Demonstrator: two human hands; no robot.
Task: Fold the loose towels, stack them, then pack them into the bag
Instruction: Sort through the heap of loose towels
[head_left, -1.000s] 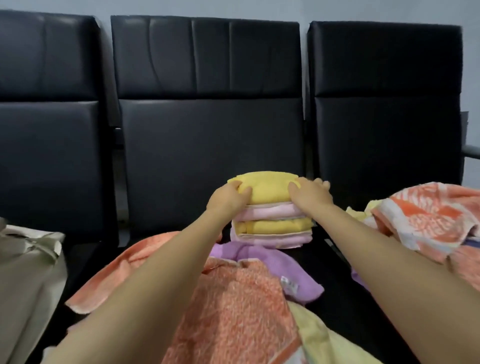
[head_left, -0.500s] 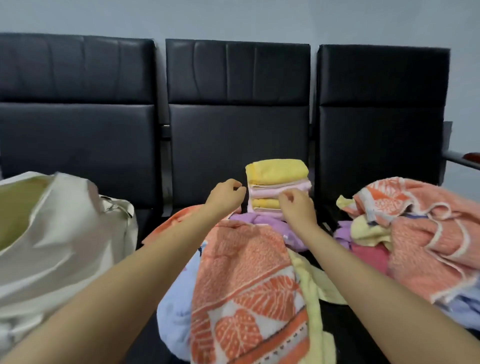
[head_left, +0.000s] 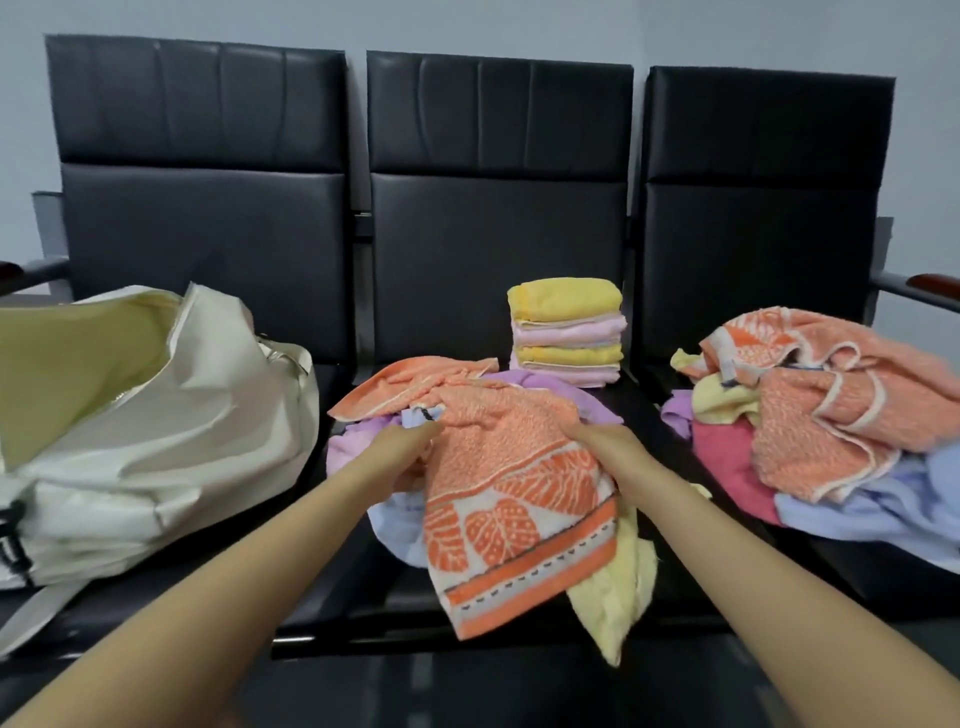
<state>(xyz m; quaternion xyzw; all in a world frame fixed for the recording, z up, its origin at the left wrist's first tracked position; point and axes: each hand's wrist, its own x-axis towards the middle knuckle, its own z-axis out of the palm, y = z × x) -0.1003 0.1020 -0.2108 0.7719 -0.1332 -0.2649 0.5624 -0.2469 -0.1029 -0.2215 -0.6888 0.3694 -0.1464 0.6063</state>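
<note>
A stack of folded yellow and pink towels (head_left: 567, 332) stands at the back of the middle seat. In front of it lies a loose heap topped by an orange leaf-patterned towel (head_left: 511, 488) over purple, blue and pale yellow ones. My left hand (head_left: 410, 441) reaches into the heap's left side; its fingers are hidden by cloth near a blue towel corner. My right hand (head_left: 605, 449) reaches under the orange towel's right edge, fingers also hidden. An open cream bag (head_left: 156, 415) lies on the left seat.
A second heap of loose towels (head_left: 831, 415), orange, red, blue and yellow, covers the right seat. Three black chairs (head_left: 498, 218) stand in a row against a grey wall, with armrests at both ends. The front seat edge shows below the heap.
My hands have left the folded stack and dropped to the loose heap in front. The view has pulled back, showing the whole bag and right heap.
</note>
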